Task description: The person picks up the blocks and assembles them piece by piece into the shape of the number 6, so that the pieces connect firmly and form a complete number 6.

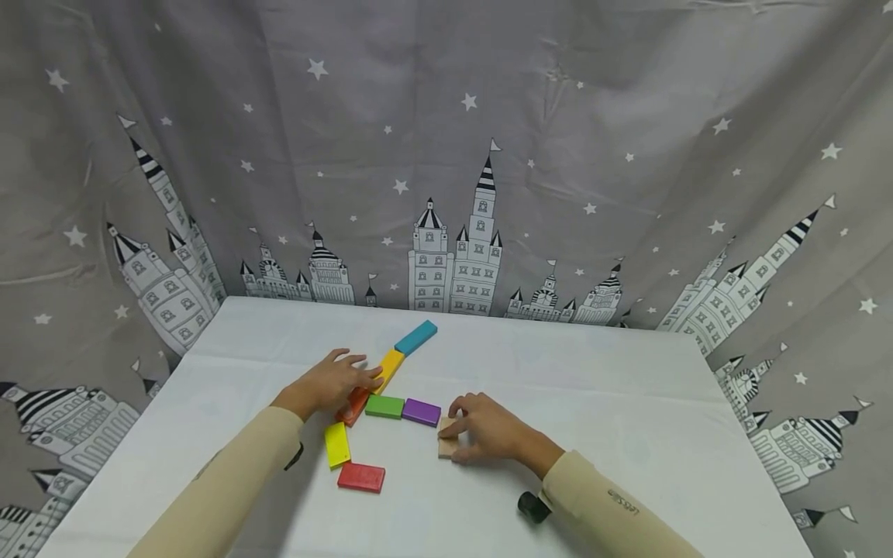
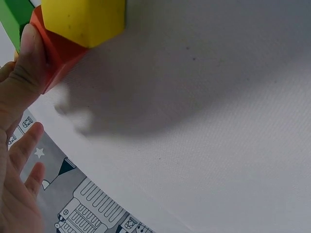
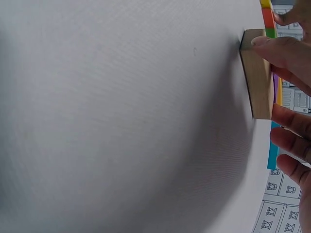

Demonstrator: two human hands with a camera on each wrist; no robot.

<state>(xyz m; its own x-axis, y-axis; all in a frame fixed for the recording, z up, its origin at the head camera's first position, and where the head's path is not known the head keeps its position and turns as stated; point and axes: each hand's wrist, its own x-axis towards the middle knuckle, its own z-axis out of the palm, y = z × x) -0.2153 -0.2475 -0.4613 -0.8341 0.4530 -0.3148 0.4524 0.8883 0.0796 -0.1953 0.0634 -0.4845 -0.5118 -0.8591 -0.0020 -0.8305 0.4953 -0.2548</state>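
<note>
Flat, coloured rectangular blocks lie joined in a branching line on the white table. My left hand [image 1: 337, 382] is over the orange block [image 1: 357, 406], its thumb against that block and its fingertips reaching the amber block [image 1: 388, 370]. Beside the orange block, the green block [image 1: 384, 407] and purple block [image 1: 422, 412] run to the right. My right hand [image 1: 488, 428] holds a plain wood block [image 3: 257, 80] between thumb and fingers, at the purple block's right end. The bright yellow block [image 1: 337, 446] touches the orange one's near end.
A red block [image 1: 361, 477] lies at the yellow block's near end. Farthest back is a blue block [image 1: 416, 337], touching the amber one. A grey curtain [image 1: 558, 155] printed with castles and stars hangs behind the white table [image 1: 614, 403]. A black device [image 1: 533, 508] is at the right wrist.
</note>
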